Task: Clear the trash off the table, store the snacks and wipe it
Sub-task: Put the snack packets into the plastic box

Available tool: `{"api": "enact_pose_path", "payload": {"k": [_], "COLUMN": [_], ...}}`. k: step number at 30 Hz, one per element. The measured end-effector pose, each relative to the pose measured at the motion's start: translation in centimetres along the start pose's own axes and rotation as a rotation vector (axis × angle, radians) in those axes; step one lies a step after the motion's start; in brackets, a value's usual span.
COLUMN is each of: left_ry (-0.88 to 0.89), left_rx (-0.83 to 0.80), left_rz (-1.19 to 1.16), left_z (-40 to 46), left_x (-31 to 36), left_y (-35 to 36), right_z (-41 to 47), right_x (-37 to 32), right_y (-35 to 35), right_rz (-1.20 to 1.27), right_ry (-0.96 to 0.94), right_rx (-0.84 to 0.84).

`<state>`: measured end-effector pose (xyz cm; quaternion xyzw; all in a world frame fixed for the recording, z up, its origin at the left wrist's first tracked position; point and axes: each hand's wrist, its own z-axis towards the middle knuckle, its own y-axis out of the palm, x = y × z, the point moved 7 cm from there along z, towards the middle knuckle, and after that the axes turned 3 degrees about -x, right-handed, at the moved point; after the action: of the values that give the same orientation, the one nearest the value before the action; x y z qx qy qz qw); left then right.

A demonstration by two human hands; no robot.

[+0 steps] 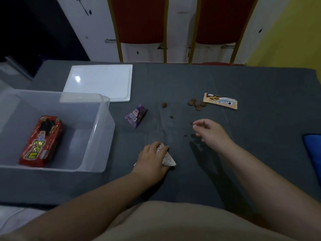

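Trash-clearing step: left hand (152, 157) grips crumpled white wrapper (167, 158) on grey table (260, 136); right hand (209, 132), fingers loosely curled and empty, hovers by crumbs (196, 104) at its twelve o'clock, likely gathered next.

Two red-backed chairs (180, 21) with yellowish frames, side by side beyond the far edge of the counter. Behind them a white wall (180, 32) flecked with dark marks; to the right, a yellow wall (291, 28). Dark area at upper left. Pale floor (15, 216) visible at lower left, below the counter's near edge.
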<state>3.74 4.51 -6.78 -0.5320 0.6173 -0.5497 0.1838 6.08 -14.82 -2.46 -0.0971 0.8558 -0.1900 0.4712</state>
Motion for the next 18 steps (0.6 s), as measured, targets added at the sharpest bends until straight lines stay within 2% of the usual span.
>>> {"api": "enact_pose_path", "payload": {"k": [3,7,9,14,18], "left_ry": [-0.074,-0.435,-0.551,-0.612,-0.563], "left_rx": [0.058,0.214,0.288,0.341,0.325], "left_rz": [-0.281,-0.947,-1.127,-1.888,-1.996], "left_z": [1.0,0.8,0.4,-0.5,-1.1], "left_x": [-0.7,-3.5,-5.0,-5.5,-4.7], "left_y": [-1.1,-3.4,-4.1,-4.3,-5.1], "right_z": [0.8,2.4,3.4,5.9,7.3], "right_x": [0.1,-1.5,-2.9,-8.4,-10.9], "right_y": [1.3,3.6,5.3,10.4,14.9], "right_rz": [-0.024,-0.076,-0.121,-0.345,-0.618], "right_ry": [-0.001,-0.060,-0.091,-0.348,-0.482], "right_rx": [-0.075,-0.136,-0.174,-0.239,-0.368]}}
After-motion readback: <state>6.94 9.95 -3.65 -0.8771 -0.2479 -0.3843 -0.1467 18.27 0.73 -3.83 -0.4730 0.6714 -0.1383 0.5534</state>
